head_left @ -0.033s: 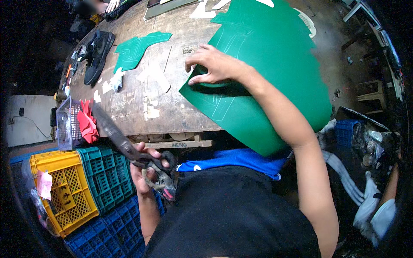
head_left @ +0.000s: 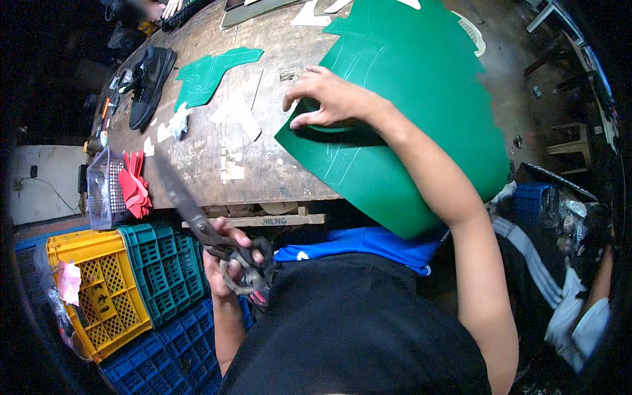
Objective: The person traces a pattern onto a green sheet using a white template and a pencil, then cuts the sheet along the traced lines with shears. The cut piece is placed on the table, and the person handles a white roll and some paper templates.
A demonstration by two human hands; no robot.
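My left hand (head_left: 227,260) grips large dark scissors (head_left: 191,210) by their wrapped handles, blades angled up-left and blurred, below the table's front edge. My right hand (head_left: 326,99) is on the large green sheet (head_left: 428,79) at its left edge, thumb and curved fingers apart over a shadowed part near the corner. Faint pattern outlines show on the sheet. A cut green piece (head_left: 197,79) lies left of it on the worn wooden table (head_left: 257,178), with white scraps (head_left: 237,115). Red pieces (head_left: 135,184) stand by a purple basket (head_left: 99,187).
A black shoe (head_left: 148,85) lies at the table's left. Yellow (head_left: 99,303), teal (head_left: 161,276) and blue crates (head_left: 158,355) are stacked lower left. Another person's hand (head_left: 172,8) shows at the top left; another arm (head_left: 599,276) is at the right edge, near stools (head_left: 566,145) and clutter.
The scissor blades in my left hand have swung slightly to the right. My right hand and the green sheet have barely moved.
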